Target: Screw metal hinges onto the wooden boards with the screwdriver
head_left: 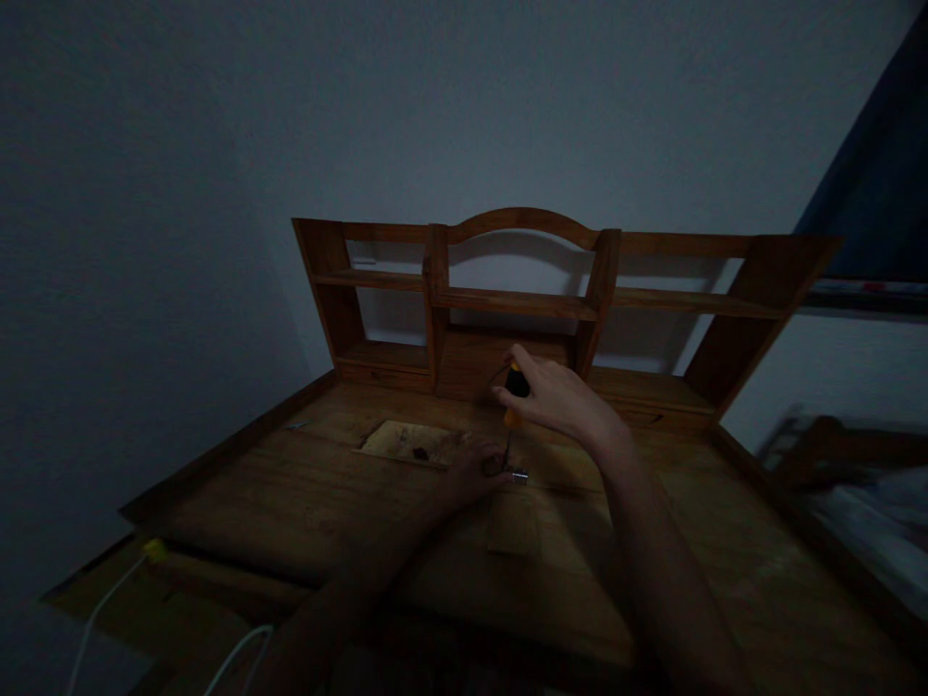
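My right hand (pixel 555 394) is closed around the black and orange handle of a screwdriver (pixel 515 391), held upright with its shaft pointing down at the wooden desk top (pixel 304 493). The tip meets a small metal fitting (pixel 519 476) on the desk. My left hand (pixel 475 469) rests on the desk right beside that fitting, its fingers curled against it; in this dim light I cannot make out whether they pinch it.
A wooden hutch with shelves (pixel 518 302) stands at the back of the desk. A shallow rectangular recess (pixel 410 442) is cut into the desk top left of my hands. White cables (pixel 101 609) hang at the front left. A bed (pixel 862 503) lies at the right.
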A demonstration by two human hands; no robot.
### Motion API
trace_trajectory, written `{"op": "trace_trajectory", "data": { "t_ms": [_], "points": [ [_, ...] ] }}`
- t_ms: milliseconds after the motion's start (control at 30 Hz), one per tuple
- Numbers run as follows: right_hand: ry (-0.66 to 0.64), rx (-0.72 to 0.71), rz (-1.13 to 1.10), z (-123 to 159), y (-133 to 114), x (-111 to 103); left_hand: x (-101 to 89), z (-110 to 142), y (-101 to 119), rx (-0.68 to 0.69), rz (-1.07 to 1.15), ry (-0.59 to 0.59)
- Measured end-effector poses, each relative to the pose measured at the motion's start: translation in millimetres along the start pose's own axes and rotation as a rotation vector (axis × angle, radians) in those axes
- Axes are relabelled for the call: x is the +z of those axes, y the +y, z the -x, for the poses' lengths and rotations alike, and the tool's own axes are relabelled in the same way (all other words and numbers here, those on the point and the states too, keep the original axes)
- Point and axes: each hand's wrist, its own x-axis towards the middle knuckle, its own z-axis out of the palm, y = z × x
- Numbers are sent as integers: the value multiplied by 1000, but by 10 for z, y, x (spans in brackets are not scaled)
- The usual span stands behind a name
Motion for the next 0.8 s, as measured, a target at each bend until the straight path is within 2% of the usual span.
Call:
{"op": "trace_trajectory", "data": {
  "t_ms": [167,267,333,433,667,800],
  "points": [
    [-11,-51,-30,-1,13,14,2,-1,-15,-15,33,-34],
    [1,11,63,-1,11,17,6,-4,-38,-12,49,-56],
    [4,43,73,0,14,2,13,1,-56,11,69,-28],
    [-12,6,2,-2,31,-24,29,9,-81,39,83,15],
    [46,-4,30,-27,47,8,59,1,-116,66,95,33],
    [20,-88,-27,-13,48,-30,49,3,-105,78,91,40]
  ]
}}
